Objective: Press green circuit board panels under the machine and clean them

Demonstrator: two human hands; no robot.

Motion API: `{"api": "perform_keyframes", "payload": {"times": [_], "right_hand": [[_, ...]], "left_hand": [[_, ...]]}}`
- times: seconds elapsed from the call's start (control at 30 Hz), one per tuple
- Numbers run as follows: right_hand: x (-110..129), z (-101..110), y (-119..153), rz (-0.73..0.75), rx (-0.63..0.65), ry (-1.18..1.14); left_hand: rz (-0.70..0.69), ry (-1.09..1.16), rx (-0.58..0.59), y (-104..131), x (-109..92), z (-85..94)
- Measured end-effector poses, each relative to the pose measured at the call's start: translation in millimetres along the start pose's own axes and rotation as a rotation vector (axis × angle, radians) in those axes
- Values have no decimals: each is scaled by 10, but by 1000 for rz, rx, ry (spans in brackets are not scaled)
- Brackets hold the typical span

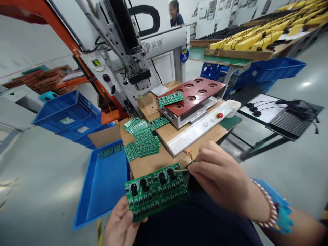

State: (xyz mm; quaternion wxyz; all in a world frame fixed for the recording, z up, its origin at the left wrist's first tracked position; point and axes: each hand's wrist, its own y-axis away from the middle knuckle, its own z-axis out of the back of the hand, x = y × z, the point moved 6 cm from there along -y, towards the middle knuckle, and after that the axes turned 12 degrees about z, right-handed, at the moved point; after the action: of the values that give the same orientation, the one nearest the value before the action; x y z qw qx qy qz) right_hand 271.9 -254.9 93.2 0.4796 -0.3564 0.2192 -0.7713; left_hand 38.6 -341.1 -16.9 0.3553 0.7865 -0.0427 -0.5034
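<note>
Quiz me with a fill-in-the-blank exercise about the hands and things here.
1. The left hand holds a green rectangular circuit board by its lower ____ corner.
2. The right hand pinches a thin, pale ____.
3. Exactly ____ green board lies on the reddish-brown plate with round recesses.
4. The shallow plastic tray nearest the left hand is coloured ____.

Missing words: left; stick; one; blue.

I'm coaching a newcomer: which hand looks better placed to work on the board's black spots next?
Probably the right hand: it pinches a thin stick with its tip at the rightmost black spot, while the left hand holds the green circuit board near its lower-left corner.
</note>
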Motion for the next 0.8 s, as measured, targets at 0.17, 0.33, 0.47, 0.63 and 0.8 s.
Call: {"api": "perform_keyframes", "payload": {"times": [0.17, 0.33, 0.47, 0.63, 0.8], "right_hand": [[-9, 1, -14, 7, -15, 2], [-14, 0, -17, 6, -14, 2], [0, -4, -4, 3, 1, 2], [2, -23, 28, -17, 21, -8], [-2, -38, 33, -16, 27, -7]], "left_hand": [[-2, -3, 20, -2, 11, -3], [-6, -9, 33, -15, 21, 12], [4, -9, 45, -53, 37, 57], [2, -19, 73, -61, 44, 48], [-2, -5, 49, -55, 52, 69]]}}
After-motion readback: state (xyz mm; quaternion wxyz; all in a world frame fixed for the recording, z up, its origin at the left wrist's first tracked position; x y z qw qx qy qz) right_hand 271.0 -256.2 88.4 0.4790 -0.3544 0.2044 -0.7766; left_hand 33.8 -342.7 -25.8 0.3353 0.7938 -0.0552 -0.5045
